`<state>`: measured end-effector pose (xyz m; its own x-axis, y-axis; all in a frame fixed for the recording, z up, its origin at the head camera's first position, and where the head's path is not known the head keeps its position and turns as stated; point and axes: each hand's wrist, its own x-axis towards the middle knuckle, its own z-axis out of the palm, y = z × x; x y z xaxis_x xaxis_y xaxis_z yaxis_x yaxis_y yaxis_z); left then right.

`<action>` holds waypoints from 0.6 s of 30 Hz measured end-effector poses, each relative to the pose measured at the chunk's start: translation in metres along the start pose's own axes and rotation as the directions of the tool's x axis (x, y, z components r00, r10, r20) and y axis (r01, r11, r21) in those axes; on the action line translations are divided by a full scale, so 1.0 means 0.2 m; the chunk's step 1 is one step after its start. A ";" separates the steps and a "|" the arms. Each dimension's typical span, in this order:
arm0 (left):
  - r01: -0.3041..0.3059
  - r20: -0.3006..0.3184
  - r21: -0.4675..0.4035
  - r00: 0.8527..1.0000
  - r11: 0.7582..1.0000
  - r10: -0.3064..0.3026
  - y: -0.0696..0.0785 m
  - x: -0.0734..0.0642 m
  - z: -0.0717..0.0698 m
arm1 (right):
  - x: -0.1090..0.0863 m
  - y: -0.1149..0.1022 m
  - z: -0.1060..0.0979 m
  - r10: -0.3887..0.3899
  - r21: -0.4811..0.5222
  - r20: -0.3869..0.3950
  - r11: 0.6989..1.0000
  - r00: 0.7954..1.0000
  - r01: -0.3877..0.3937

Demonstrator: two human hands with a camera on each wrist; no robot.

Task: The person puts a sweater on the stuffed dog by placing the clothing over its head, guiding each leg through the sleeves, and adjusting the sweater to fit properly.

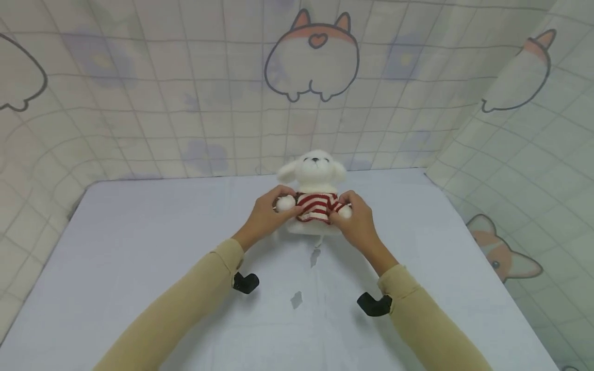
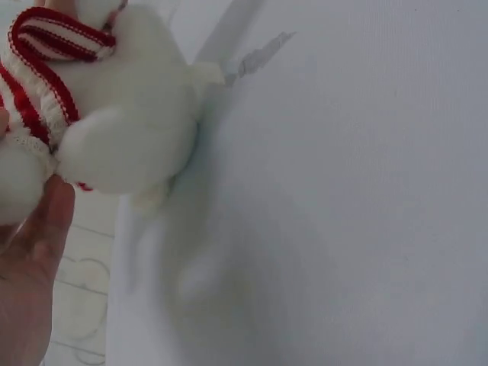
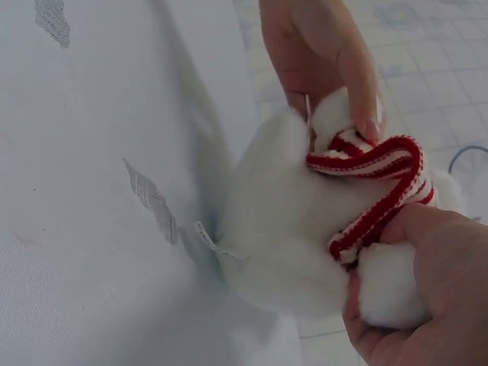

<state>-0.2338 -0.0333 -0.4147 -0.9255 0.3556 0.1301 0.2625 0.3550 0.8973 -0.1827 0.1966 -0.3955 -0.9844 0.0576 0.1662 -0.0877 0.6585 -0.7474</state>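
A white plush dog (image 1: 320,175) with floppy ears faces me near the table's far edge, wearing a red and white striped knit sweater (image 1: 317,206). My left hand (image 1: 265,216) grips its paw and sleeve on the left, thumb on the sweater's front. On the other side my right hand (image 1: 357,221) pinches the striped sleeve and paw. In the right wrist view the sweater hem (image 3: 374,221) stands away from the fluffy white belly (image 3: 286,229). A thin white cord (image 3: 213,240) hangs from the toy's bottom.
The white table (image 1: 153,257) has small grey patches (image 1: 296,300) in front of the toy. Behind and beside it hangs a checked cloth (image 1: 185,103) printed with corgis. Black wrist mounts (image 1: 375,305) stick out from under both beige sleeves (image 1: 185,299).
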 end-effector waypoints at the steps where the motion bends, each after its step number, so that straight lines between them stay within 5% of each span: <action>1: 0.000 0.000 -0.019 1.000 1.000 0.000 0.00 0.00 -0.01 | 0.00 0.00 0.00 -0.004 -0.003 -0.006 1.000 1.000 0.004; 5: -0.068 -0.066 -0.037 0.996 0.997 0.066 -0.01 0.00 -0.02 | 0.00 0.00 -0.01 -0.031 -0.007 -0.018 0.999 0.999 0.031; 10: -0.157 -0.172 0.094 0.970 0.983 0.171 -0.01 0.00 -0.03 | 0.00 0.01 0.00 -0.040 0.000 -0.007 0.999 0.999 0.040; 18: -0.046 -0.215 0.143 0.974 0.989 0.076 -0.02 0.01 -0.02 | -0.01 -0.01 0.03 -0.109 0.029 0.078 0.994 0.991 0.107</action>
<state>-0.2381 -0.0380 -0.4159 -0.9398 0.1877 0.2857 0.3410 0.4583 0.8208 -0.1815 0.1899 -0.3986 -0.9778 -0.0734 0.1960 -0.1970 0.6391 -0.7434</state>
